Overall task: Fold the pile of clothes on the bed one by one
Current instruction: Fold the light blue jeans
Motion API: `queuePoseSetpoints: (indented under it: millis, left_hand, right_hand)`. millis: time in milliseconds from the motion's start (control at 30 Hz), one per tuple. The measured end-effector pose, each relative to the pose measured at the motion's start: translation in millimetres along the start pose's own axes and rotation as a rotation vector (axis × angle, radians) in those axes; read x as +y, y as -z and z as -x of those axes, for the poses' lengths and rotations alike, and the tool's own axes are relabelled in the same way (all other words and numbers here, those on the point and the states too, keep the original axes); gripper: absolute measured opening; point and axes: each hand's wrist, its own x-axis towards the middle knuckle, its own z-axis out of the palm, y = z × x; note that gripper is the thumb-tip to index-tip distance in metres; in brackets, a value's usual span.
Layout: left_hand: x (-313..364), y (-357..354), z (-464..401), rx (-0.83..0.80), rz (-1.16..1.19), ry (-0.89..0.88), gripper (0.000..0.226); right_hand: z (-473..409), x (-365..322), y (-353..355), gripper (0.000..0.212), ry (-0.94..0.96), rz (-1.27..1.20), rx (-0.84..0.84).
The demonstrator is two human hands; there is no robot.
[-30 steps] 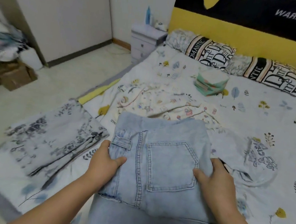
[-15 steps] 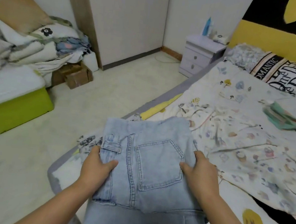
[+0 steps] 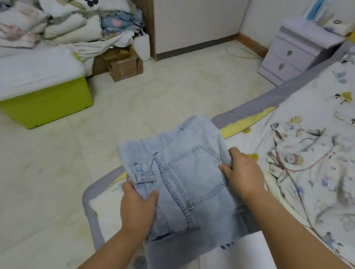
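Note:
A folded pair of light blue jeans hangs in the air above the near left corner of the bed, back pocket facing up. My left hand grips the jeans' near left edge beside the belt loop, thumb on top. My right hand grips the right edge, fingers curled over the fold. A crumpled patterned garment lies spread on the bed to the right.
A lime green storage box with a white lid stands on the floor at left, heaped bedding behind it and a cardboard box beside it. A lilac nightstand stands by the bed's far side. Pale tiled floor lies between them.
Both hands have carried the folded jeans leftward, from over the bed's middle to over its near left corner. The view has turned left, so the floor and green box now show.

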Motion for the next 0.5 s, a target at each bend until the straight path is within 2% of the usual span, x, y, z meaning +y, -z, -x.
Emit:
queuePoseSetpoints:
  millis: [167,233,267,333,367,433,500]
  left_hand:
    - [-39.6,-22.2,-10.0,-0.023,-0.033,0.202,0.040]
    - [-48.3,-23.4,-14.9,-0.001,-0.136,0.215,0.053]
    - [-51.7,-23.1,-18.0,0.016,-0.227,0.165,0.069]
    - [-56.8,-21.0,-24.6,0.028,-0.446,-0.078,0.097]
    - [-60.1,-20.2,-27.8,0.015,-0.560,-0.251,0.097]
    - [-67.7,-19.9,-32.0,-0.035,-0.816,-0.551,0.078]
    - [-73.7,-18.7,-34.7,-0.080,-0.976,-0.631,0.060]
  right_hand:
    - [-24.8,7.6,-47.4,0.037,-0.024,0.175,-0.069]
    - [-27.7,9.6,-62.3,0.048,-0.074,0.259,-0.113]
    - [-27.2,10.4,-69.5,0.053,-0.087,0.291,-0.098]
    - [-24.6,9.9,-81.2,0.057,-0.077,0.314,-0.014]
    - [-22.6,10.0,-86.0,0.059,-0.065,0.317,0.039]
    - [-18.1,12.1,-92.1,0.063,-0.083,0.330,-0.051]
    - [-17.8,21.8,-98.7,0.064,-0.119,0.279,-0.238]
